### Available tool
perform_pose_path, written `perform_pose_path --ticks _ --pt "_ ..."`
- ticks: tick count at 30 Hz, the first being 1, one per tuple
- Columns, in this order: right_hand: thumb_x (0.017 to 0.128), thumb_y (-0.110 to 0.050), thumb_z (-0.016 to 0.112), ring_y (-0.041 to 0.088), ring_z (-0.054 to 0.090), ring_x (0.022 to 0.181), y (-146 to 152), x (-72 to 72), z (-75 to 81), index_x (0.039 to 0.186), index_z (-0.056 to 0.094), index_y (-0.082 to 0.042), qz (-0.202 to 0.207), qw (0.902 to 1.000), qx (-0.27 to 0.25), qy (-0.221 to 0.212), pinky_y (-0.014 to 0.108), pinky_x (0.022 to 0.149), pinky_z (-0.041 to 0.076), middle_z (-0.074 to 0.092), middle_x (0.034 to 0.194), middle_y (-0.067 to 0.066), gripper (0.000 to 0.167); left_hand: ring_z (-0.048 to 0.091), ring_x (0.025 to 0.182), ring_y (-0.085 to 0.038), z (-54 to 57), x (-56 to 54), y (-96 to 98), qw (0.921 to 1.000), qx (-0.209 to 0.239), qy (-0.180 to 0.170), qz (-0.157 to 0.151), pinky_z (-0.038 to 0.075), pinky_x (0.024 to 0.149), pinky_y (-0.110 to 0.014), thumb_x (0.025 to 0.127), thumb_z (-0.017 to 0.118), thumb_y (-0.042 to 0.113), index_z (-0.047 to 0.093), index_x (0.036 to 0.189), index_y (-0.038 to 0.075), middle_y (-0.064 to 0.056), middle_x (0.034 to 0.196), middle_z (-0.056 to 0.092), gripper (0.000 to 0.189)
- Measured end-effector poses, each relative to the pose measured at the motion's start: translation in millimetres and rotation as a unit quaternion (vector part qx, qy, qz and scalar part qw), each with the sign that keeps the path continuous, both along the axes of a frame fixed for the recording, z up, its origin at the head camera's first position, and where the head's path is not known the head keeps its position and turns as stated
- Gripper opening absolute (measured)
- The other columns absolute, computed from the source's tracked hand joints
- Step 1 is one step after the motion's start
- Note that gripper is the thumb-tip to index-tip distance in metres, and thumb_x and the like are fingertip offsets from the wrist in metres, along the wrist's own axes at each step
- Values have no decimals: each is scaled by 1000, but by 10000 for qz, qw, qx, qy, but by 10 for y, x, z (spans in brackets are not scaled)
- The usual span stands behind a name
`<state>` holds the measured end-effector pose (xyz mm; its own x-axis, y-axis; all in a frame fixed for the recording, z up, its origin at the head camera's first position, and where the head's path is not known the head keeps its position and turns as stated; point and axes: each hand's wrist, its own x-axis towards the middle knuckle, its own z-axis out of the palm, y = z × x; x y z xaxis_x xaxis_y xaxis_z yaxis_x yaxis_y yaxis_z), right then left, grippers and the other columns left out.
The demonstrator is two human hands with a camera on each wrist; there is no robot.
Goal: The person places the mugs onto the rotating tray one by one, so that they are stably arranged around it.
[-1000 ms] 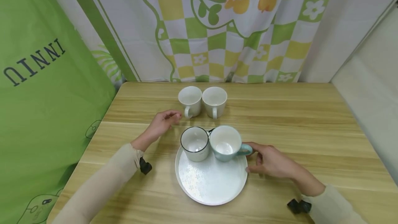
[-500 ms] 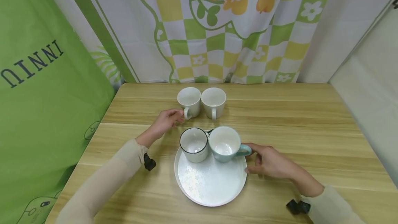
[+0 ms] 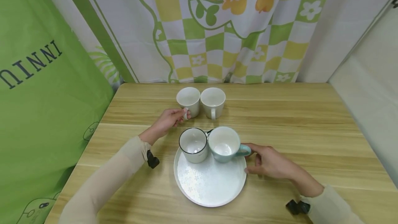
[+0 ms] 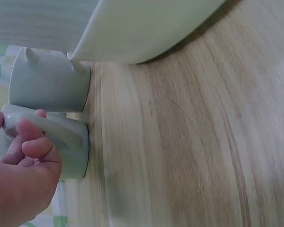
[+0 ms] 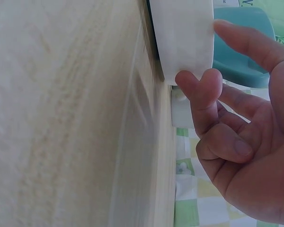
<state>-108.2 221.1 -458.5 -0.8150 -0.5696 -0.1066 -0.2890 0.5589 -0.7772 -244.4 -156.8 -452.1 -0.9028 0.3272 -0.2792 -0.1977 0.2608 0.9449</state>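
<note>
White mug, smooth and glossy, its wall tapering towards the base, stands upright just beyond the round tray, towards the tray's left half; the person's left hand pinches its looped handle, thumb and fingers drawn close together round the rounded strip, while the mug sits on the table. A matching pale mug stands right beside it, also beyond the tray, its handle turned towards the tray.

The tray is a flat pale disc with a low raised rim and a faint floral pattern on its sheen; on its far left part stands a black-rimmed cup, off-white and straight-sided; just beside that, on the far right part, stands a wide teal mug, white inside, its thick handle jutting over the tray's right edge. At that edge is the right hand, thumb and index finger spread apart and touching the tray's rim, the outer fingers bent, with no grip closed round anything; whether a fingertip also meets the teal handle, I cannot tell.

Under the tray runs streaked wood grain; beyond it hangs a softly folded checked curtain; far to its left is wrinkled green cloth with dark lettering.
</note>
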Motion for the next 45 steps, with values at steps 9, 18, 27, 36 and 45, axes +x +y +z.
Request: perform_pose_path --ticks 9,18,27,36,45 --pt "83 -31 82 1 53 57 0 0 3 146 48 -13 -55 10000 43 -65 22 47 45 67 107 7 74 45 68 -4 -31 -22 39 9986 458 -234 99 33 58 -19 105 53 30 60 124 -9 7 92 69 44" --pt "83 -31 81 3 54 56 2 -11 -17 148 47 -14 -19 9999 6 -115 23 47 46 66 107 4 75 42 63 -4 -47 -50 28 9956 757 -495 245 31 59 -20 104 55 28 62 123 -5 9 85 71 39" --pt "84 -30 81 4 56 56 -4 -4 11 148 45 -14 -7 9997 -86 -229 24 48 48 66 109 7 75 38 61 -4 -79 -60 12 9920 1045 -611 361 30 58 -20 102 58 28 70 103 12 9 82 70 20" --pt "84 -31 81 4 56 57 -9 -3 22 148 46 -15 -39 9997 -20 -252 24 48 47 66 109 6 75 36 60 -3 -113 -60 -1 9897 1195 -632 475 30 56 -18 101 60 27 73 104 10 9 82 70 22" --pt "84 -31 81 4 56 56 -7 -4 13 148 46 -15 -62 9997 -26 -251 24 48 47 66 109 6 75 33 59 -2 -104 -46 -29 9827 1562 -799 592 28 55 -17 102 59 22 74 97 17 9 82 71 17"
